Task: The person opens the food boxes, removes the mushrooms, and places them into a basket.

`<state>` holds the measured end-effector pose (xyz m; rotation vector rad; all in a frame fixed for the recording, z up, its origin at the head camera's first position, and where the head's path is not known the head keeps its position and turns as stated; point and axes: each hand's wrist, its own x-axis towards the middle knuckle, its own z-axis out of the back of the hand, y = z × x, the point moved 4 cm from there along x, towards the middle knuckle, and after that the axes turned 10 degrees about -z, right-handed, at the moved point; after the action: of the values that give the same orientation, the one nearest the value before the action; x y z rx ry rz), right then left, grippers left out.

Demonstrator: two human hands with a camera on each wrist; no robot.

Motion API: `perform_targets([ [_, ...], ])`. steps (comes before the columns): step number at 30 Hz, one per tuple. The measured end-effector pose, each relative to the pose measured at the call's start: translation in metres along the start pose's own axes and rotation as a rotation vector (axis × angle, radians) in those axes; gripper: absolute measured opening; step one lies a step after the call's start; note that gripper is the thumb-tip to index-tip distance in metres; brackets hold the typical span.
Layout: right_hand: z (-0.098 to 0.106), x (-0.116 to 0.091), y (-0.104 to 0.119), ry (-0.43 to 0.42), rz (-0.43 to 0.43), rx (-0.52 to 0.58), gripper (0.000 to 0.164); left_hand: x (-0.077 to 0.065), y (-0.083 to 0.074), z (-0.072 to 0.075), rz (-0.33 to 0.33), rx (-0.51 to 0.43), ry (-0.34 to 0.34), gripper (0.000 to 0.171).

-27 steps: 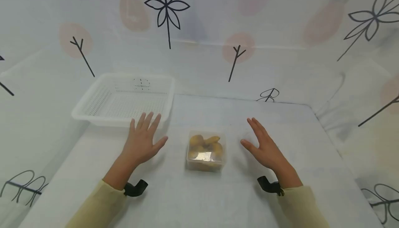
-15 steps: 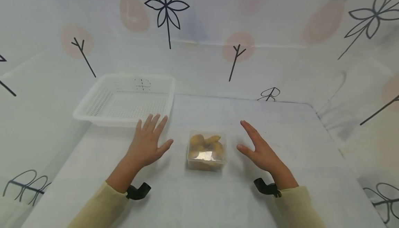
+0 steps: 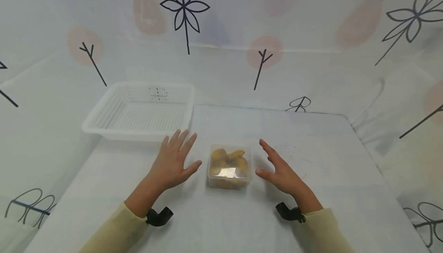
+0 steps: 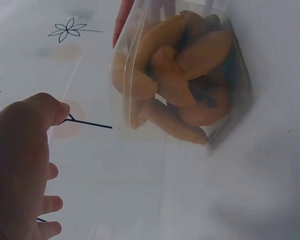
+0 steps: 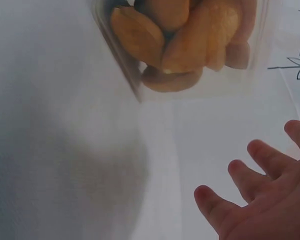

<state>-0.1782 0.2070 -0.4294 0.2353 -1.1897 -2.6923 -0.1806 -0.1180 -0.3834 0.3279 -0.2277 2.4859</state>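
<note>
A clear plastic box stands on the white table between my two hands. Inside it are several yellow-orange pieces that look like small fruits; their exact kind is hard to tell. My left hand hovers to the left of the box with fingers spread, apart from it. To the right of the box, my right hand is held out with straight fingers, its thumb close to the box's side. In the right wrist view the fingers are extended and hold nothing.
A white perforated plastic basket sits at the back left of the table, just beyond my left fingertips. White patterned cloth rises behind and at both sides. Each wrist carries a black mount.
Both hands have moved inward toward the box, the left one to the right and the right one to the left, both also slightly nearer to me. Box and basket have stayed put.
</note>
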Motion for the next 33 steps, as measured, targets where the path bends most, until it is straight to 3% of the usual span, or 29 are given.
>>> perform_targets([
  [18,-0.024,0.006,0.003,0.122,0.068,0.137,0.110,0.006,-0.026,-0.007,-0.099,0.003,-0.019,0.077],
  [22,-0.027,0.008,0.002,0.139,0.048,0.161,0.112,0.009,-0.031,-0.008,-0.123,0.001,-0.028,0.077],
  [29,-0.034,0.009,-0.004,0.197,-0.059,0.226,0.115,0.011,-0.044,-0.015,-0.149,-0.045,-0.010,0.078],
  [33,-0.040,0.012,-0.004,0.213,-0.070,0.230,0.120,0.013,-0.051,-0.021,-0.173,-0.050,-0.009,0.078],
])
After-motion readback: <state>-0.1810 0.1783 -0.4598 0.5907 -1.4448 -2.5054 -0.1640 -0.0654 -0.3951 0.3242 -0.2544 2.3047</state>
